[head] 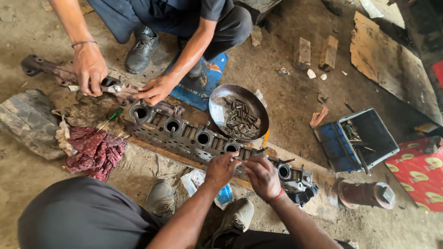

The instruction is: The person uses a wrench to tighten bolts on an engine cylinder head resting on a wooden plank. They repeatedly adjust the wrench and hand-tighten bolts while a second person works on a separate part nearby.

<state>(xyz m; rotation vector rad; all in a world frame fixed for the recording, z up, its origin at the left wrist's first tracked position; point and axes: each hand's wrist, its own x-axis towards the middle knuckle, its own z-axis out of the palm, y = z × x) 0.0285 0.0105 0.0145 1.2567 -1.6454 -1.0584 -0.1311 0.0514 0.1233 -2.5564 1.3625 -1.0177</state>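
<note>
Crouching over a long grey metal engine cylinder head (203,140) that lies slantwise on the dirt floor (286,99), the person works with both hands close together near its right end. Their left hand (221,168) has its fingers curled and pinching a small metal part at the casting's near edge, too small to make out. Their right hand (263,176), with a red band at the wrist, is bent in the same way, and its fingertips nip a thin dark rod beside the left hand. Just beyond the casting sits a round dark metal bowl (217,94) holding many small grey cylindrical parts. At the far left a co-worker's two hands (90,69) (157,89) grip a rusty brown manifold piece (46,68) at the casting's left end. A crumpled maroon rag (94,150) lies near left, and an open blue metal box (357,138) lies to the right.
</note>
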